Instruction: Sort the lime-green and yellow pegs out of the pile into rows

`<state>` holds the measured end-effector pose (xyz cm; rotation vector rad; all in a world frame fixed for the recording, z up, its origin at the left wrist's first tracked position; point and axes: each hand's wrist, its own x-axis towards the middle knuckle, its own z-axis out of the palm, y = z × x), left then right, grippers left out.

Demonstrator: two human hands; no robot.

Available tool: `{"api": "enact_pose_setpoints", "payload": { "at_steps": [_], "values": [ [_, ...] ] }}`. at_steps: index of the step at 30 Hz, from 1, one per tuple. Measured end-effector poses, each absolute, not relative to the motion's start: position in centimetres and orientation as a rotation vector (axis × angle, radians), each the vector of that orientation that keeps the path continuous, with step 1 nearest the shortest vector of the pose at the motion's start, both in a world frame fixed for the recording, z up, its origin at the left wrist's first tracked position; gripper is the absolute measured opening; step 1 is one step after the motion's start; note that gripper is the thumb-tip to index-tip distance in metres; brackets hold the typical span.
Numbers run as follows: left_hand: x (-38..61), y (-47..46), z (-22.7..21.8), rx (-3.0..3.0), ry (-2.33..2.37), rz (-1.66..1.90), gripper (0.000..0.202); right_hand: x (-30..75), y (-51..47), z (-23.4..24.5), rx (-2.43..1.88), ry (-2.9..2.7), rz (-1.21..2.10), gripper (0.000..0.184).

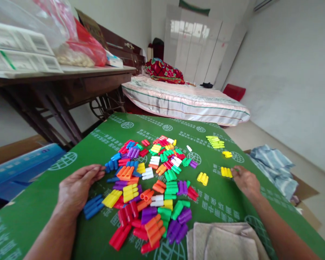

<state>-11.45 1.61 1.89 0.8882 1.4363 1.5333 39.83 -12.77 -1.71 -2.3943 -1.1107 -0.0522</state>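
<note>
Many small plastic pieces shaped like pen caps, joined in short rows, lie in a mixed-colour heap on the green board. My left hand (77,186) is at the heap's left edge, its thumb and fingers pinched at a row of blue pen caps (112,165). Nearer me, a larger blue row (93,206) lies beside that wrist. Over on the right, my right hand (246,181) pinches the end of a row of yellow pen caps (226,172). Another yellow row (203,178) lies to its left, a smaller yellow one (227,154) beyond it, and a yellow-green group (215,142) farther back.
A folded beige cloth (224,240) lies at the near edge of the green board (206,206). To the left stands a sewing-machine table (97,76) with bags and boxes. A bed (186,97) is behind, and a striped blue cloth (273,169) lies beyond the right edge.
</note>
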Motion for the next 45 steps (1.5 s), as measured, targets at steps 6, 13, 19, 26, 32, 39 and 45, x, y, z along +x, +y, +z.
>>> {"api": "enact_pose_setpoints", "payload": {
  "at_steps": [6, 13, 19, 26, 32, 39, 45],
  "values": [
    [-11.1, 1.6, 2.1, 0.862, 1.475, 1.527, 0.015, 41.0, -13.6, -0.4, -2.412, -1.715, -0.076, 0.049],
    [-10.9, 1.4, 2.7, 0.858, 1.522, 1.506, 0.018, 40.6, -11.8, -0.2, -2.191, -2.161, 0.100, 0.055],
    [-10.8, 1.3, 3.0, 0.832, 1.531, 1.498, 0.017, 42.4, -11.2, -0.4, -2.559, -1.771, 0.022, 0.038],
    [-10.3, 1.0, 3.3, 0.837, 1.558, 1.503, 0.015, 44.3, -9.5, 0.0, -2.676, -1.521, 0.034, 0.038],
    [-10.6, 1.2, 3.0, 0.829, 1.555, 1.509, 0.017, 44.8, -8.5, -0.1, -2.685, -1.433, 0.050, 0.052],
    [-10.3, 1.3, 3.2, 0.826, 1.557, 1.527, 0.014, 45.2, -8.3, -0.3, -2.693, -1.424, 0.037, 0.054],
    [-10.4, 1.2, 3.1, 0.831, 1.551, 1.509, 0.014, 45.2, -8.0, -0.5, -2.707, -1.448, 0.003, 0.053]
  ]
}}
